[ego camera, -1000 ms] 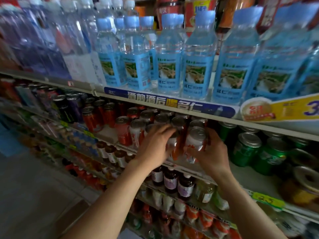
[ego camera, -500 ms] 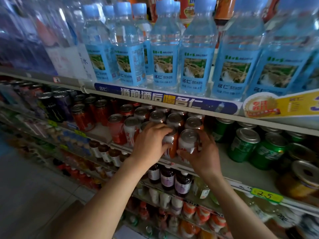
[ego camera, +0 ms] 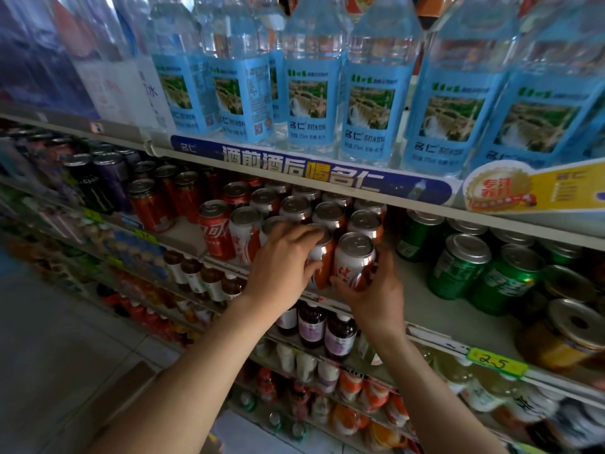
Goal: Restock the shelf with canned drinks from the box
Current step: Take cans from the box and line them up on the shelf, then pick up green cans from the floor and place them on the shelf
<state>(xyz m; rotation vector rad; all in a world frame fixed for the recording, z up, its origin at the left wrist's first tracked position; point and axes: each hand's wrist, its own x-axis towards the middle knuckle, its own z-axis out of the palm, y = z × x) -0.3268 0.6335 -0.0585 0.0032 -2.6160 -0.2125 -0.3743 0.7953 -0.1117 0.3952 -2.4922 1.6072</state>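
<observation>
Two orange-and-white cans stand at the front of the can shelf. My left hand wraps around the left can from the left and over its top. My right hand grips the right can from below and the right side. The two cans touch each other. Behind them stand several rows of the same orange-and-white cans. A corner of a brown cardboard box shows on the floor at the lower left.
Red cola cans stand to the left, green cans to the right with bare shelf between. Blue-labelled water bottles fill the shelf above. Small bottles sit on the shelf below. A yellow price tag marks the shelf edge.
Both hands with their cans have stayed at the shelf front, shifting slightly. The camera has moved closer and lower.
</observation>
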